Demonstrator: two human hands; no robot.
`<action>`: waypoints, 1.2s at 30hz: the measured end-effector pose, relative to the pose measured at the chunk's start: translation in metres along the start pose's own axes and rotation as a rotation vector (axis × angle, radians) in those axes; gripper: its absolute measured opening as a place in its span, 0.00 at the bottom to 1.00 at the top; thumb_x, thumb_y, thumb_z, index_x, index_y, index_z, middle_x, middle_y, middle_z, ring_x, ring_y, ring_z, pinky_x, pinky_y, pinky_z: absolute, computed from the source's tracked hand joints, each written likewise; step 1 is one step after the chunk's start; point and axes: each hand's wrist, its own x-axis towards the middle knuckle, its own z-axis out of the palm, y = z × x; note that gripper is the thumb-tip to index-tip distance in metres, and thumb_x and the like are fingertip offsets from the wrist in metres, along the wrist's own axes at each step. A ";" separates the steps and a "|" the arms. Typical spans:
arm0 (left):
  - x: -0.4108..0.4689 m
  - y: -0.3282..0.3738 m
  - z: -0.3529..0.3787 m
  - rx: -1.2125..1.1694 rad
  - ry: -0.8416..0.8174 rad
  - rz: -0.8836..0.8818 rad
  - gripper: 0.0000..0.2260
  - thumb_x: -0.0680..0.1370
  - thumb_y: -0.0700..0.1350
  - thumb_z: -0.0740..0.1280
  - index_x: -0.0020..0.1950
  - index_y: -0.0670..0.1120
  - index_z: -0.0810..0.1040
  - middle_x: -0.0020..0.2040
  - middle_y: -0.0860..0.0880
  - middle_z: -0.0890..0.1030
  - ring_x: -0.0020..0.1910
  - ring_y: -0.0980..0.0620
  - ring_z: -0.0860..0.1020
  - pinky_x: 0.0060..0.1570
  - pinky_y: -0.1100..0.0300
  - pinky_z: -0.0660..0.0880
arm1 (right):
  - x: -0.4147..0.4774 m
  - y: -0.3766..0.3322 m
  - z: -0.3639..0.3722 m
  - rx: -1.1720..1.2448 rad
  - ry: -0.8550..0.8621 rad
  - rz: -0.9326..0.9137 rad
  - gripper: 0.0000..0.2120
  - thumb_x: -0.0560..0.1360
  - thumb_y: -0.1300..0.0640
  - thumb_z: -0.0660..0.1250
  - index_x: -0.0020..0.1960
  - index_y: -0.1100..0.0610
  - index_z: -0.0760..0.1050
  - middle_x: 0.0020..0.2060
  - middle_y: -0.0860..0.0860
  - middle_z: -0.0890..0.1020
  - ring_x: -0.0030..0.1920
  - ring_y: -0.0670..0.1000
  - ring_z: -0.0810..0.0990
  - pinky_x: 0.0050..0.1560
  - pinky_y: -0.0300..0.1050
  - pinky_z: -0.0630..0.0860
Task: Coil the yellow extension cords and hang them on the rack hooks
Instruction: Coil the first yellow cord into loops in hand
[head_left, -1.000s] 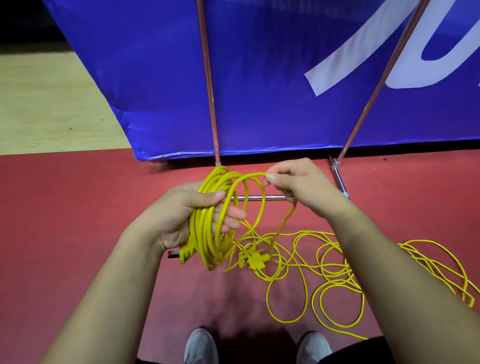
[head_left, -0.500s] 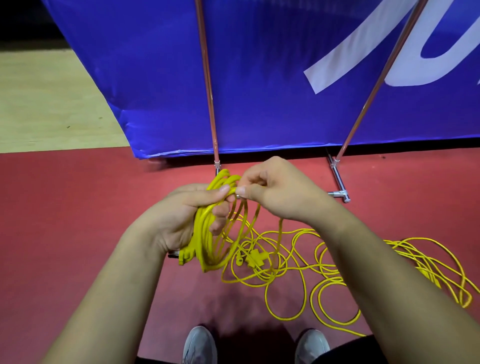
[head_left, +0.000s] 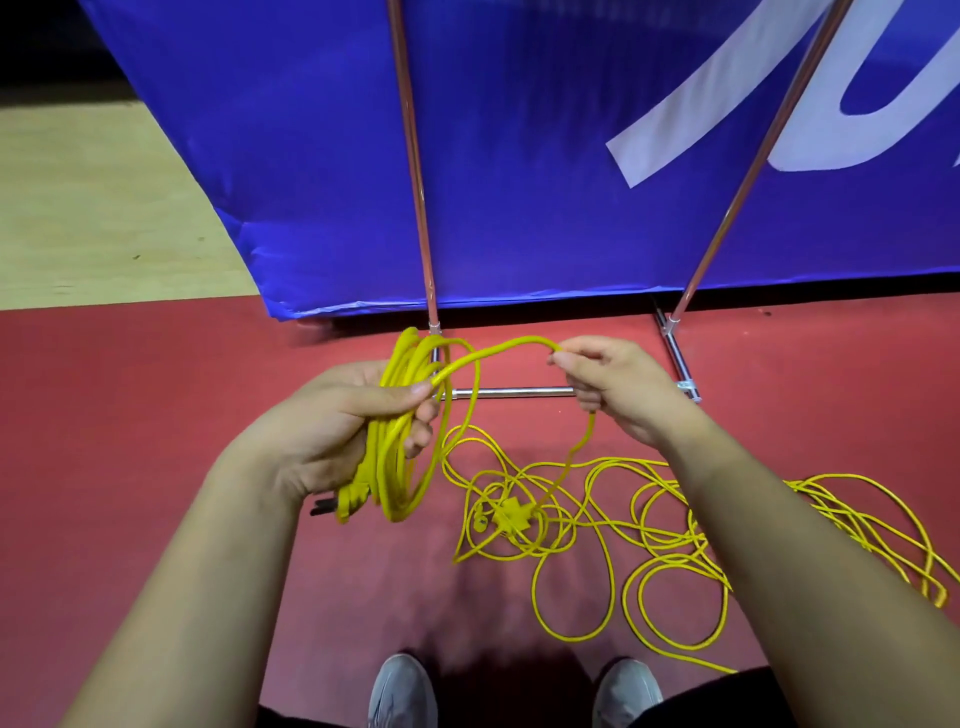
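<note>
My left hand (head_left: 340, 421) grips a bundle of yellow cord loops (head_left: 402, 441), thumb pressed over the top; the plug end (head_left: 345, 504) hangs below my palm. My right hand (head_left: 618, 387) pinches the same cord a little to the right, so a short arc of cord spans between the two hands. From my right hand the cord drops to a loose yellow tangle (head_left: 649, 525) on the red floor, with a yellow socket block (head_left: 511, 517) in it. The rack's two metal uprights (head_left: 415, 171) rise ahead; no hooks are in view.
A blue banner (head_left: 545, 156) stands right behind the rack. The rack's base bar (head_left: 511, 392) lies on the red floor under my hands. My two grey shoes (head_left: 402, 691) are at the bottom edge. Pale wooden floor (head_left: 93, 208) lies at the far left.
My right hand met the left at the bundle, laid on a loop, then drew away to the right, pulling out a fresh arc of cord. The left hand kept its hold.
</note>
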 end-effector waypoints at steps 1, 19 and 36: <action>0.001 -0.001 0.000 -0.011 -0.007 -0.019 0.10 0.65 0.41 0.76 0.40 0.41 0.78 0.34 0.44 0.76 0.29 0.49 0.76 0.29 0.59 0.75 | 0.001 -0.003 0.002 -0.014 0.012 -0.016 0.05 0.78 0.59 0.67 0.46 0.59 0.81 0.26 0.48 0.65 0.27 0.48 0.59 0.30 0.42 0.56; 0.004 -0.007 0.015 -0.099 -0.113 0.007 0.17 0.65 0.51 0.78 0.44 0.41 0.79 0.30 0.48 0.73 0.25 0.51 0.72 0.27 0.61 0.71 | -0.035 -0.073 0.056 -0.531 -0.080 -0.454 0.04 0.72 0.56 0.73 0.45 0.54 0.84 0.37 0.50 0.84 0.39 0.50 0.81 0.43 0.48 0.78; 0.006 0.004 0.009 -0.476 -0.270 0.187 0.08 0.79 0.45 0.65 0.47 0.39 0.76 0.29 0.51 0.75 0.25 0.57 0.74 0.27 0.66 0.69 | 0.020 0.056 0.000 -0.451 -0.052 -0.012 0.07 0.75 0.64 0.70 0.42 0.56 0.73 0.32 0.51 0.75 0.32 0.44 0.71 0.35 0.38 0.66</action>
